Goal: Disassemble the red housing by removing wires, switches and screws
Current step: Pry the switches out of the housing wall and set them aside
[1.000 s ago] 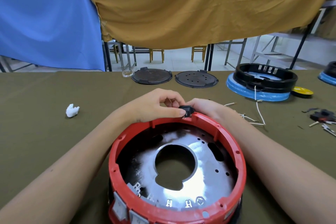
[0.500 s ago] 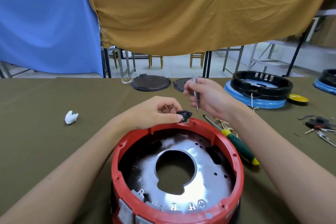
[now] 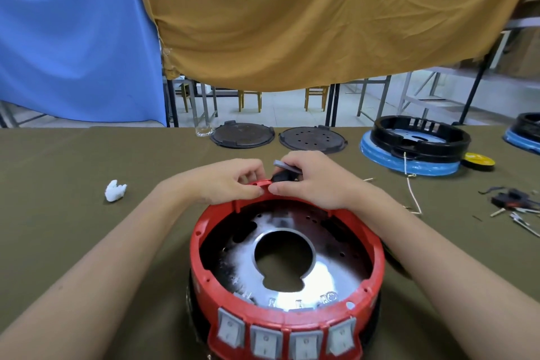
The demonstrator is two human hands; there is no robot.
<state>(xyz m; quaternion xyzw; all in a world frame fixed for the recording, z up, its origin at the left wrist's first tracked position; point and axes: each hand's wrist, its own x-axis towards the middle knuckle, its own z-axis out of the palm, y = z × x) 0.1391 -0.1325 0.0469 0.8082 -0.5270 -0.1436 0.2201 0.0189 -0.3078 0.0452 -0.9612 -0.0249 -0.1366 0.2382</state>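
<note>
Red plastic housing (image 3: 287, 308) sits at the near centre of the olive-covered table (image 3: 58, 237), open side up, a bright metal plate (image 3: 318, 278) with a large round hole inside it. 4 grey rocker switches (image 3: 304, 343) line its wall at 6 o'clock. A black ring shows under its base.

At the housing's 12 o'clock rim both hands meet. The left hand (image 3: 230, 183) has its fingers curled, pinching the red rim. The right hand (image 3: 312, 181) is curled over a small black part (image 3: 285, 175) seated on the rim, with a grey strip (image 3: 282, 165) under its fingers; it hides most of the part, so I cannot tell how the part is fixed. Both forearms flank the housing.

At 9 o'clock, well apart, lies a white crumpled scrap (image 3: 115, 190). At 3 o'clock, a loose white wire (image 3: 413, 193), then small black and metal pieces (image 3: 511, 204).

Further off, 2 dark round lids (image 3: 312, 140) lie at 12 o'clock, a clear glass (image 3: 203, 129) beside them. At 2 o'clock a black ring on a blue base (image 3: 409, 165), a yellow disc (image 3: 479, 160) just beside it. Blue and mustard cloths (image 3: 292, 17) hang behind.
</note>
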